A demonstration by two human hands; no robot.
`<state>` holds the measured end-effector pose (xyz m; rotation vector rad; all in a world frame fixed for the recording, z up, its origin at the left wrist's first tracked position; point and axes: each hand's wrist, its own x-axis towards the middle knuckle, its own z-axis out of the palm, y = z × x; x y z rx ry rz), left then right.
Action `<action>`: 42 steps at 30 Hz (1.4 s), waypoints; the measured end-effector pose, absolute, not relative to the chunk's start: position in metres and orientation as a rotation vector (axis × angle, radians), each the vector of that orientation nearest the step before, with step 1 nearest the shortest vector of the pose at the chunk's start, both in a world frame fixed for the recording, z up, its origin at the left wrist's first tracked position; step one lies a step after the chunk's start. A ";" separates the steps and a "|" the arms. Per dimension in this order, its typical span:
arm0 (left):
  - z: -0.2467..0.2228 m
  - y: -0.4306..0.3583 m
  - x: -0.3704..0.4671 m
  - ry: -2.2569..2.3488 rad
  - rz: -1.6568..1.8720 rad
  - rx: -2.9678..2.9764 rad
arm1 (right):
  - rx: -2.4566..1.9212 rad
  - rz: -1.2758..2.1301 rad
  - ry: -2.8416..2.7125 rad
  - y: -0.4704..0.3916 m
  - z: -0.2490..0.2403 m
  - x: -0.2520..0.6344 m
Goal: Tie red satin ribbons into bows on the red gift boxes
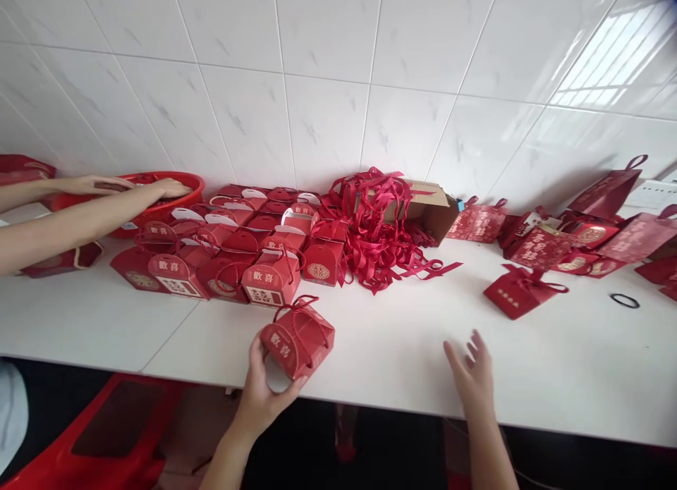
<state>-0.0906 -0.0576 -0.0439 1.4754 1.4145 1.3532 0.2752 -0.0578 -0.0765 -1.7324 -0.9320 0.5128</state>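
Observation:
My left hand (pixel 267 391) grips a red gift box (pixel 301 338) with a cord handle, thumb along its near edge and fingers at its left side. The box is tilted over the front of the white table. To the right, my right hand (pixel 473 370) hovers over the table with fingers spread and nothing in it. Beyond it lies a small red box with a ribbon bow (pixel 521 290). Behind the held box, rows of similar red boxes (pixel 272 278) stand close together. A tangled heap of red ribbons (pixel 375 243) lies beside them.
An open cardboard carton (pixel 438 215) rests on its side by the wall. Red bags and boxes (pixel 587 236) cluster at right, near a black ring (pixel 625 301). At left, another person's arms (pixel 106 211) reach into a red basin (pixel 193 190). A red stool (pixel 95 433) stands below.

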 end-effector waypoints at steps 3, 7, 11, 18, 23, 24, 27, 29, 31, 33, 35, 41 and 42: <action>-0.036 -0.059 -0.070 1.339 1.233 1.502 | -1.458 0.726 -1.322 -0.055 -0.055 0.227; -0.037 -0.064 -0.045 1.387 1.225 1.579 | -1.217 0.784 -1.597 -0.052 -0.020 0.176; -0.040 -0.071 -0.032 1.208 1.333 1.641 | -1.178 0.792 -1.504 -0.047 -0.009 0.162; -0.018 -0.060 -0.031 1.076 1.271 1.850 | -1.116 1.045 -1.275 -0.044 -0.008 0.164; -0.010 -0.058 -0.028 1.149 1.206 1.633 | -1.075 1.095 -1.400 -0.038 -0.001 0.205; -0.010 -0.059 -0.028 1.164 1.187 1.559 | -1.077 1.143 -1.545 -0.038 -0.001 0.222; -0.009 -0.060 -0.029 1.187 1.140 1.323 | -1.151 1.161 -1.901 -0.038 -0.003 0.277; -0.012 -0.060 -0.030 1.152 1.124 1.222 | -1.182 1.153 -1.978 -0.032 -0.005 0.299; -0.016 -0.060 -0.029 1.117 1.136 1.178 | -1.228 1.073 -1.966 -0.016 -0.008 0.301; -0.022 -0.060 -0.027 1.116 1.156 1.157 | -1.333 0.888 -1.931 0.008 -0.013 0.284; -0.027 -0.062 -0.026 1.144 1.176 1.138 | -1.435 0.693 -1.924 0.036 -0.021 0.259; -0.035 -0.065 -0.027 1.139 1.206 1.140 | -1.434 0.421 -1.819 0.088 -0.038 0.208; -0.036 -0.065 -0.027 1.141 1.210 1.149 | -1.411 0.381 -1.784 0.091 -0.036 0.206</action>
